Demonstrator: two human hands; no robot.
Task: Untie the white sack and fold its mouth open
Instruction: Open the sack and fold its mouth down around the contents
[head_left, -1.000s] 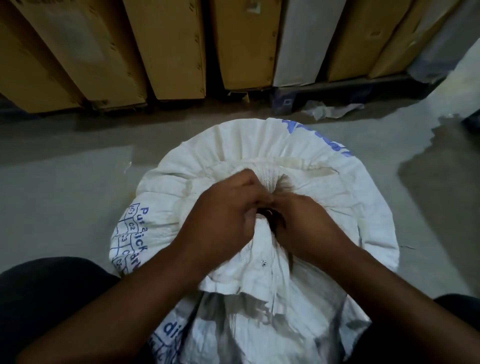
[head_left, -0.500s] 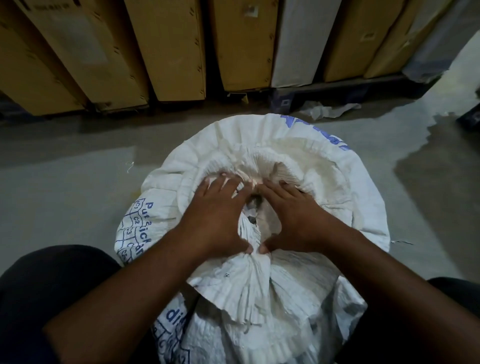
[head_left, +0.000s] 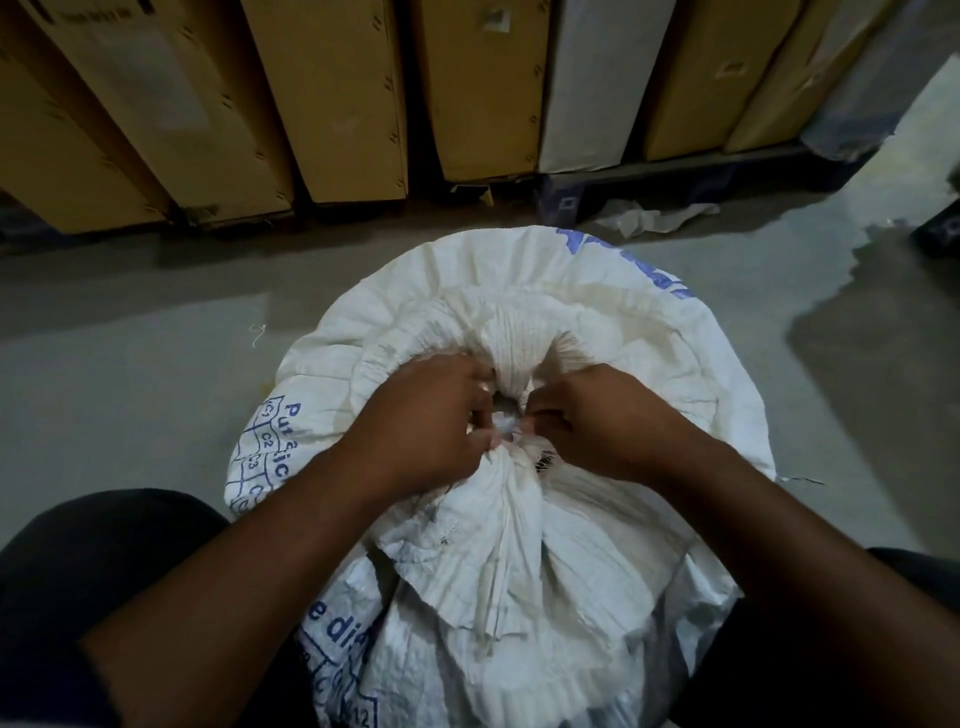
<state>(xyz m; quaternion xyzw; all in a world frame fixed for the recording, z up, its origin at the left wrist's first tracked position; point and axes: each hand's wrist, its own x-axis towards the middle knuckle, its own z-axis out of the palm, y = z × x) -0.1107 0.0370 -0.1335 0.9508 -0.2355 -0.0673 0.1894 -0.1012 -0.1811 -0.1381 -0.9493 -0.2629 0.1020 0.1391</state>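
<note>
Two bare forearms reach forward from the near edge, your dark-clad knees on either side. Between them stands the white sack (head_left: 519, 571), printed with blue lettering, its pleated cloth gathered to a tight neck (head_left: 511, 457) at the middle of the view. Your left hand (head_left: 415, 431) and right hand (head_left: 602, 421) meet at that neck from opposite sides, fingers (head_left: 480, 436) curled closed and pinching the bunched cloth just where the tie seems to sit; the tie itself is too small and shadowed to make out. Beyond your knuckles the sack's far top spreads out in a wide ruffled ring.

To do this step well, probably keep one hand steadying the neck while the other works the knot loose, pulling along the strand, not across it, so the woven cloth does not tear. Once free, roll the mouth outward evenly.

Farther off lies bare grey floor (head_left: 130, 364), then a row of tall brown cartons (head_left: 337, 93) leaning along the far side.
</note>
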